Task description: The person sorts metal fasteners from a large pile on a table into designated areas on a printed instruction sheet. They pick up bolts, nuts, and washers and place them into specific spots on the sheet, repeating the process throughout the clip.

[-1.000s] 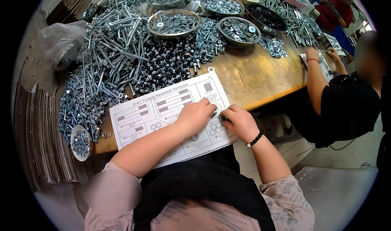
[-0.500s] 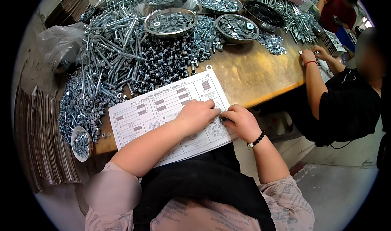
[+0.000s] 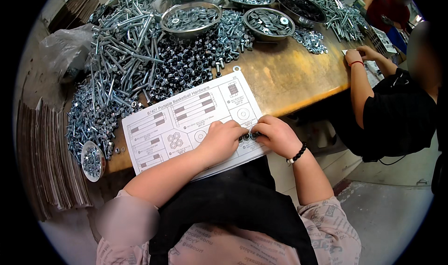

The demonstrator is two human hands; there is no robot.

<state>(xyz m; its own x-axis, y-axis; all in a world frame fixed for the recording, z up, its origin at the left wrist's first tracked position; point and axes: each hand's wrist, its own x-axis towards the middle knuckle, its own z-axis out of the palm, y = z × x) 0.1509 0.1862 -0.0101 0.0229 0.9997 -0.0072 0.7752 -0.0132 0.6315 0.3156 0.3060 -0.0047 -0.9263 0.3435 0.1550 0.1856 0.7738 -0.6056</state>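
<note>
1. Dark nuts (image 3: pixel 247 137): sitting close together on the right-hand part of the printed sheet (image 3: pixel 163 132), lying between the fingertips of both hands, partly hiding behind the fingers.
2. Left hand (image 3: pixel 221 141): reaching across the sheet from the lower left, curving the fingers narrowly, placing the tips at the nuts; unable to tell whether gripping or merely touching.
3. Right hand (image 3: pixel 277 134): facing the left hand, bending thumb and forefinger narrowly by the nuts; unable to tell whether pinching or only touching; wearing a dark beaded bracelet (image 3: pixel 297 154) on the wrist.
4. Printed sheet: lying aslant on the yellowish tabletop (image 3: pixel 298 83), reaching toward a black apron (image 3: pixel 219 195), showing line drawings of hardware.
5. Single washer (image 3: pixel 236 68): lying at the sheet's far right corner.
6. Beyond the sheet: heaping bolts (image 3: pixel 126 45) and nuts (image 3: pixel 184 62); farther back, metal bowls (image 3: pixel 191 34) holding washers.
7. Left side: small white bowl (image 3: pixel 93 179) holding small metal parts, standing near a cardboard stack (image 3: pixel 46 157).
8. Co-worker (image 3: pixel 387 111): working at the right, resting both hands near the table edge.
</note>
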